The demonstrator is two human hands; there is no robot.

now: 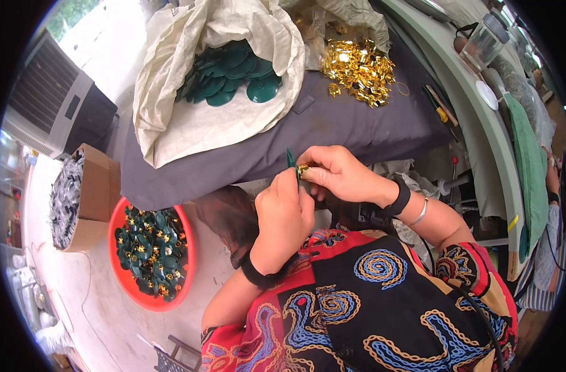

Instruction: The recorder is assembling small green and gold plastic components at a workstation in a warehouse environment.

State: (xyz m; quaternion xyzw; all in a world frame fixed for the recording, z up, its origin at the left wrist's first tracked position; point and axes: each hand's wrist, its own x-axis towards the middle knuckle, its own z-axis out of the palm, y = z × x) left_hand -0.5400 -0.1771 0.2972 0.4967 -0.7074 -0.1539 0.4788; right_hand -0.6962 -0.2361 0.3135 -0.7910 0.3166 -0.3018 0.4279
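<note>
Green plastic, thin and round, stands nearly edge-on: a disc [290, 157] at the near edge of the cloth-covered table [233, 166]. The left hand [283, 206] pinches it between thumb and fingers. The right hand [340, 175] grips a small gold piece [304, 168] between thumb and fingertip, close up against the disc; whether the two are joined I cannot tell.

On the table, toward its far left, a white woven sack [162, 118] lies with its mouth rolled open, showing a heap of loose green discs [233, 73]. Toward the table's far right, a pile of shiny gold pieces [363, 74] lies on the cloth in front of crumpled plastic. Near the table's right end is a yellow-handled tool [442, 114].

On the floor off the table's near left corner, a red tub [163, 305] is well filled with green discs and gold bits mixed together. Left of the table, a brown carton [98, 211] holds a heap of silvery-grey pieces [66, 204]. Any print on sack or carton is too faint to read.
</note>
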